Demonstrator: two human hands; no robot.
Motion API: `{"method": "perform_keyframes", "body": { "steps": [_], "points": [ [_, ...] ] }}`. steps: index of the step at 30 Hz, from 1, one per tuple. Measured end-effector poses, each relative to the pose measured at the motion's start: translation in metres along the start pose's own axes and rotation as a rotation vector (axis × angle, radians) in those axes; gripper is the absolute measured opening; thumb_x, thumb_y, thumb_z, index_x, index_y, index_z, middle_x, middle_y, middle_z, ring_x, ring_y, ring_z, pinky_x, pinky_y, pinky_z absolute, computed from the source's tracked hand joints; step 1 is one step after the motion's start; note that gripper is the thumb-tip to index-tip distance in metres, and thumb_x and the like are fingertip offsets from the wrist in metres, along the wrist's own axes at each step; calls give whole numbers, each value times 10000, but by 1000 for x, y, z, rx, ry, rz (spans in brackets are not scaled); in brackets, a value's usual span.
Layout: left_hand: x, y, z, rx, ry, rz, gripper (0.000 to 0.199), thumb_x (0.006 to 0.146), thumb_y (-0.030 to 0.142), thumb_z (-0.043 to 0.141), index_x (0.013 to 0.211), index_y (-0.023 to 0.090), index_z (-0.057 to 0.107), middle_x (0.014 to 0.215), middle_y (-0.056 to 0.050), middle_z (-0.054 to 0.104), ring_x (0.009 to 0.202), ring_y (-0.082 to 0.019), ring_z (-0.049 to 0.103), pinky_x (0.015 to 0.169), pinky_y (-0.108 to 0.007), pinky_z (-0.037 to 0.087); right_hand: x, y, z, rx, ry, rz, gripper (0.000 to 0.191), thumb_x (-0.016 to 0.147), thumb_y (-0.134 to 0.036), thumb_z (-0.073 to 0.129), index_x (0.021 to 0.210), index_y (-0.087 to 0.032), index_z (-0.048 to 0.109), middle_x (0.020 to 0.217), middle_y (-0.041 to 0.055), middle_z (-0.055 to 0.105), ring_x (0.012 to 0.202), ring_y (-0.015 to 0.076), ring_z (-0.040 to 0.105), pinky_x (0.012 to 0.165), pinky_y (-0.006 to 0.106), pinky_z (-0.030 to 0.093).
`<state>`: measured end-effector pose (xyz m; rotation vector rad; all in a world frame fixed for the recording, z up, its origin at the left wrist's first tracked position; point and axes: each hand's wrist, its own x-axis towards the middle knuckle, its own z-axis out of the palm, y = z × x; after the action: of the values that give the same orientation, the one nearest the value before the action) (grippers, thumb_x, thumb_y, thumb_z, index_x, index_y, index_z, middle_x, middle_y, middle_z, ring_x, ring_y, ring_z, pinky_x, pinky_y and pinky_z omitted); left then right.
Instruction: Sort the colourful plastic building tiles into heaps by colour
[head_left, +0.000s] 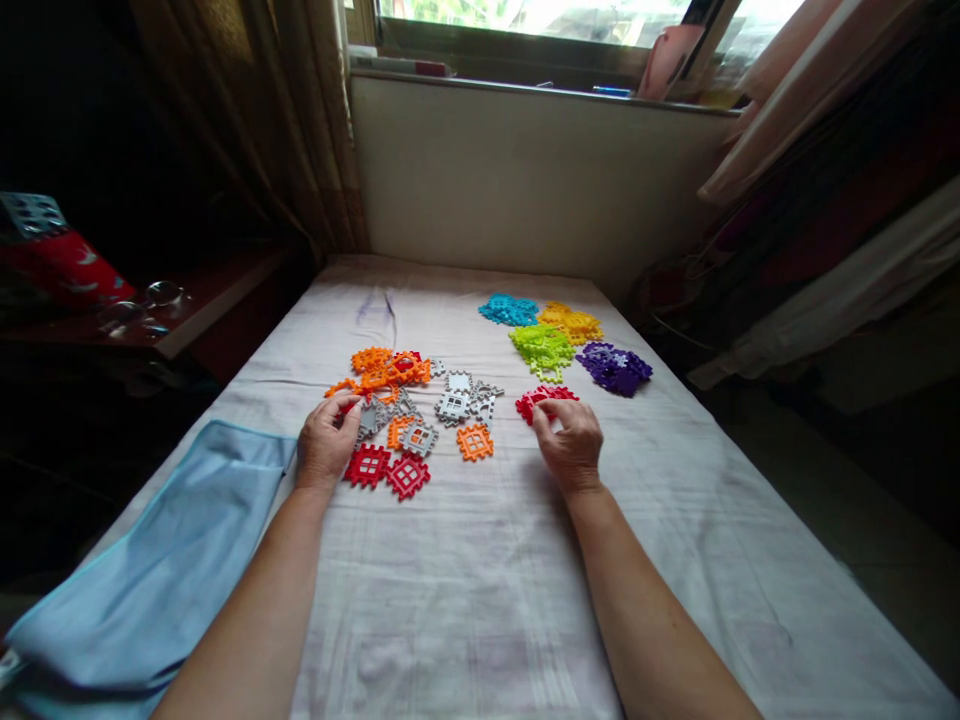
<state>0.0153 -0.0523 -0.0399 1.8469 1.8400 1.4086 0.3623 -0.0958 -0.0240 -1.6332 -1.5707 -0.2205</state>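
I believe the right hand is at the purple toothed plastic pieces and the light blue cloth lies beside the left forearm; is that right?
The colour is wrong: the head view shows the right hand at red toothed plastic pieces; the light blue cloth is as you say.

On a pale, wrinkled sheet (442,590) there lie mixed orange, grey and red toothed pieces (400,432), five heaps of different colours (546,349) and one light-blue cloth (180,535).

The forearms (649,590) taper — bare, like the wrists (583,490) and hands (572,443).
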Motion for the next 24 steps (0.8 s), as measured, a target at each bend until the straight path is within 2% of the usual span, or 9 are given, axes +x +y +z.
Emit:
{"method": "perform_keyframes", "body": {
  "steps": [5, 7, 11, 14, 18, 22, 24],
  "points": [
    [0, 0, 0, -1, -4, 5, 277, 838, 379, 538, 946, 195, 714, 1122, -97, 735, 1093, -237, 672, 1006, -391, 497, -23, -74, 12, 215, -406, -404, 144, 912, -296, 571, 828, -244, 677, 806, 34, 706, 781, 188, 605, 779, 313, 455],
    [0, -2, 1, -4, -2, 8, 277, 838, 374, 535, 949, 193, 713, 1117, -100, 735, 1093, -239, 671, 1005, -393, 498, -32, -96, 16, 186, -500, -455, 138, 884, -360, 631, 896, -234, 686, 839, 44, 708, 795, 194, 608, 768, 313, 462],
    [1, -5, 2, 0, -9, 3, 261, 840, 357, 530, 949, 204, 711, 1114, -86, 736, 1099, -234, 668, 1008, -389, 496, -44, -124, 21, 56, -595, -437, 344, 788, -532, 710, 922, -217, 685, 877, 69, 688, 836, 228, 596, 762, 344, 471],
    [1, -5, 2, -5, -6, 9, 263, 840, 350, 521, 948, 205, 712, 1101, -82, 740, 1094, -233, 670, 1008, -390, 495, -47, -135, 23, 2, -625, -404, 402, 759, -584, 713, 891, -207, 673, 899, 83, 673, 859, 241, 587, 767, 356, 472],
    [1, -4, 2, -13, 7, 20, 267, 837, 355, 524, 939, 199, 714, 1097, -90, 743, 1088, -237, 674, 996, -390, 501, -48, -138, 22, -15, -625, -390, 324, 780, -502, 697, 889, -199, 659, 917, 83, 665, 888, 242, 591, 778, 351, 472],
    [2, -3, 1, -16, 11, 36, 259, 836, 361, 538, 935, 201, 716, 1102, -90, 742, 1071, -237, 681, 997, -389, 501, -45, -130, 17, 59, -608, -416, 340, 803, -517, 665, 936, -203, 660, 929, 80, 686, 883, 236, 610, 799, 348, 479],
    [2, -3, 1, -19, 15, 36, 243, 832, 352, 547, 928, 206, 716, 1086, -84, 745, 1061, -237, 683, 992, -389, 505, -40, -120, 13, 147, -542, -426, 336, 813, -501, 663, 975, -206, 653, 960, 77, 699, 897, 226, 621, 822, 338, 486]
  ]
}}
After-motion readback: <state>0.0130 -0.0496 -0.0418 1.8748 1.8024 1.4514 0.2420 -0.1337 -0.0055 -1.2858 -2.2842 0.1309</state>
